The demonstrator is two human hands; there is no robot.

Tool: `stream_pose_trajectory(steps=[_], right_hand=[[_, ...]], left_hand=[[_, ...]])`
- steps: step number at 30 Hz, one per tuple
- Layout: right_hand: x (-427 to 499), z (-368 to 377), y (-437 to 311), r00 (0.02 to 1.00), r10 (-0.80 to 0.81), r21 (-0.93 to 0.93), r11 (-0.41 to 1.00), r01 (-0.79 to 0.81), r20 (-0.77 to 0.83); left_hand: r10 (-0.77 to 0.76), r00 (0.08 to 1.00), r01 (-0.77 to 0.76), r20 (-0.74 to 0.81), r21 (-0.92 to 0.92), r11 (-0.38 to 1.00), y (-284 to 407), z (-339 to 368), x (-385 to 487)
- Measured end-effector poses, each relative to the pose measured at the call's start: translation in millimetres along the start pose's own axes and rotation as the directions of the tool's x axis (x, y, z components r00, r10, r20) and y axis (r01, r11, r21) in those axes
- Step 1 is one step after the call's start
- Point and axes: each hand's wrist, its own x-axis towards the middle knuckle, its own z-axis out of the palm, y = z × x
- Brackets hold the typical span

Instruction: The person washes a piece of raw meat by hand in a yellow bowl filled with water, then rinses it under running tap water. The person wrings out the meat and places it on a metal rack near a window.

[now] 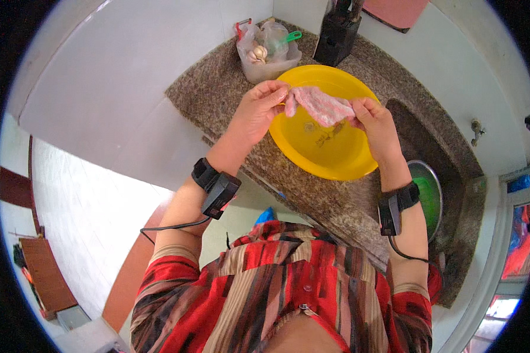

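Observation:
A small wet-looking pink and white cloth (320,105) is stretched between my two hands above a yellow plastic basin (327,168). My left hand (263,108) pinches its left end between thumb and fingers. At the other end, my right hand (374,121) grips a corner the same way. The cloth sags a little in the middle and its exact kind is unclear. Below it, the basin's floor bears a dark printed design; whether water lies in it is hard to tell.
The basin stands on a speckled stone countertop (221,84). Behind it are a plastic bag (265,70) with garlic bulbs (259,54) and a black knife-block-like holder (335,42). On the right, a metal bowl (439,198) with something green sits in the sink; a tap (477,131) juts from the wall.

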Motion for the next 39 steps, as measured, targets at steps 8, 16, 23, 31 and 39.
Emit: stream_pose_trajectory(steps=[8, 16, 23, 31, 39], right_hand=[[-25, 10, -36, 0.947, -0.166, 0.442, 0.897, 0.03, 0.275], [-71, 41, -25, 0.96, -0.073, 0.318, 0.948, -0.018, 0.271], [-111, 109, 6, 0.879, -0.03, -0.098, 0.991, 0.087, 0.476], [-119, 211, 42, 0.801, -0.157, -0.03, 0.977, 0.212, 0.577], [-187, 414, 107, 0.262, 0.376, 0.028, 0.527, -0.85, 0.889]], left_hand=[[-0.098, 0.995, 0.096, -0.009, 0.331, 0.939, 0, 71, -68], [-0.027, 0.953, 0.154, -0.302, 0.405, 0.902, 25, 68, -150], [-0.028, 0.925, 0.105, -0.378, 0.186, 0.977, -5, 39, -223], [0.064, 0.87, -0.227, -0.489, -0.283, 0.932, 7, -36, -334], [0.146, 0.745, -0.403, -0.651, -0.264, 0.877, 50, -112, -432]])
